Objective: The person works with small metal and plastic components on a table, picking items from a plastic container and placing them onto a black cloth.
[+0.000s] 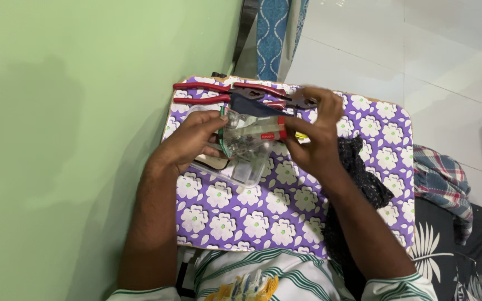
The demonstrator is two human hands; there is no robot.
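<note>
- Hands first: the left hand [196, 139] pinches one end of a small clear bag [247, 137], and the right hand [314, 134] pinches the other end. Both hands are closed on the bag.
- The bag is held up just above a purple board with white flowers [285, 217]. It sits between the two hands, near the far end of the board.
- Small shiny bits are inside the bag. They are too small to tell what they are. A red strip is on the bag.
- The top fingers of the right hand are blurry, so how they curl is hard to see.
- Red-handled pliers [218, 92] lie on the board behind the bag. A second red tool [274, 96] lies next to them. Its tip is hidden behind the right hand.
- A clear plastic box [246, 170] lies under the bag. The bag and the left hand cover part of it.
- A dark cloth [364, 173] lies under the right arm. Much of it is hidden by the arm.
- A green wall [73, 139] is on the left side. A checked cloth [442, 178] shows on the right.
- The person's striped shirt [263, 273] is cut off at the bottom edge.
</note>
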